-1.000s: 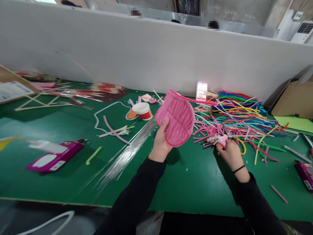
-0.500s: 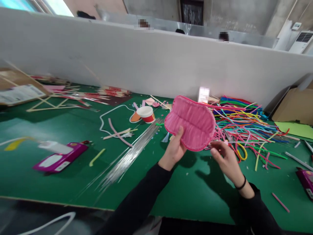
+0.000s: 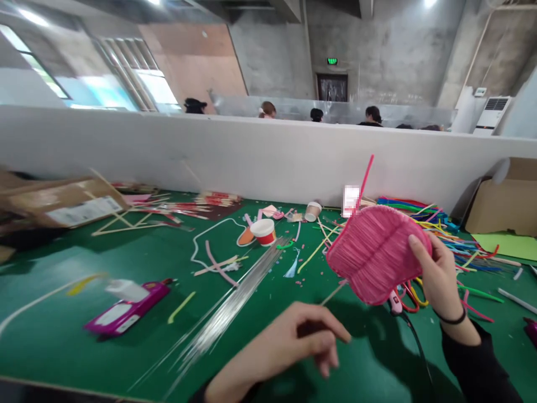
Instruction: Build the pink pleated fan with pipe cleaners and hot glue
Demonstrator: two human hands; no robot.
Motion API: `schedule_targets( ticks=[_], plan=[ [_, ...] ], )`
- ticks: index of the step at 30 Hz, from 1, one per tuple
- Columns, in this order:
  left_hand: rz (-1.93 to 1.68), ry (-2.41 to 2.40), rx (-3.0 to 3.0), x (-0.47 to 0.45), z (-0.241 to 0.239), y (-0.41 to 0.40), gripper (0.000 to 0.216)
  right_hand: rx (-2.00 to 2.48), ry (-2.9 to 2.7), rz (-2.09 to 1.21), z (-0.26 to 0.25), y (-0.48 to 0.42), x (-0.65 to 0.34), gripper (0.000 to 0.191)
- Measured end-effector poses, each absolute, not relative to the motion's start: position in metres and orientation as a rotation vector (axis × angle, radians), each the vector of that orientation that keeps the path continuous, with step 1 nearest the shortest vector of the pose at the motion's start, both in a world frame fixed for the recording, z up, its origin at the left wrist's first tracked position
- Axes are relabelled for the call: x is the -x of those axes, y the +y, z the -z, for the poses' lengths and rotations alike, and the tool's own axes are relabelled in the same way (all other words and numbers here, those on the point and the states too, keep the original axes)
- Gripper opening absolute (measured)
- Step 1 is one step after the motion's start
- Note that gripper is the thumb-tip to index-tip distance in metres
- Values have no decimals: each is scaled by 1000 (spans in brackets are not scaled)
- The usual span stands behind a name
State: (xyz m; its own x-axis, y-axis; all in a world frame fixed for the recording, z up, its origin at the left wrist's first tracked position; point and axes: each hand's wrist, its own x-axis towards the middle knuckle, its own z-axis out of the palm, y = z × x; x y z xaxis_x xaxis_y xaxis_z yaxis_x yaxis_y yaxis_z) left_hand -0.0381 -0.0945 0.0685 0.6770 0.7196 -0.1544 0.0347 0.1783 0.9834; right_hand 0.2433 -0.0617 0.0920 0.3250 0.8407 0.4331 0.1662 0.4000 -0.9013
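Observation:
My right hand point(image 3: 442, 277) grips the right edge of a pink, ribbed, lobed craft panel point(image 3: 373, 254), thumb on its near face. A raised pink border runs around the panel, and a centre line crosses it. From its upper left sticks a straight pink pipe cleaner point(image 3: 366, 179). My left hand point(image 3: 300, 336) hovers below and left of the panel, apart from it, with loosely bent fingers and nothing held. Behind the panel lie scissors with red and yellow handles point(image 3: 419, 294), partly hidden, and a pink tool with a black cord point(image 3: 395, 302).
Many coloured pipe cleaners point(image 3: 453, 235) lie at the back right. Thin metal wires point(image 3: 226, 302) stretch left of my hands, near a paper cup point(image 3: 263, 232). A purple glue gun point(image 3: 130, 308) rests at left. Cardboard boxes point(image 3: 84, 204) and a white partition point(image 3: 251, 151) stand behind.
The panel has passed from my left hand to my right and moved right, now tilted. My left hand has let go and dropped lower. The head view has risen.

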Motion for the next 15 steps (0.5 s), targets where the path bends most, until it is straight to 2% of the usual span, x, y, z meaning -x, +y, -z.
schedule_targets(
  ticks=[4,5,7,9,13,15],
  plan=[
    [-1248,1007,-1641,55,-128,-73,21,986,-1180,-623,-110,-40,-258,35],
    [-1364,1037,-1687,50,-138,-65,28,973,-1186,-617,-113,-37,-258,35],
    [-1435,1009,-1750,30,-148,-51,53,947,-1176,-590,-116,-33,-256,35],
    [-1375,952,-1746,5,-148,-40,60,922,-1144,-544,-114,-31,-251,36],
    [-1328,954,-1667,-26,-142,-30,39,927,-1156,-520,-101,-25,-246,40],
    [-1372,965,-1609,-28,-141,-29,41,940,-1227,-598,-99,-23,-249,40]
  ],
)
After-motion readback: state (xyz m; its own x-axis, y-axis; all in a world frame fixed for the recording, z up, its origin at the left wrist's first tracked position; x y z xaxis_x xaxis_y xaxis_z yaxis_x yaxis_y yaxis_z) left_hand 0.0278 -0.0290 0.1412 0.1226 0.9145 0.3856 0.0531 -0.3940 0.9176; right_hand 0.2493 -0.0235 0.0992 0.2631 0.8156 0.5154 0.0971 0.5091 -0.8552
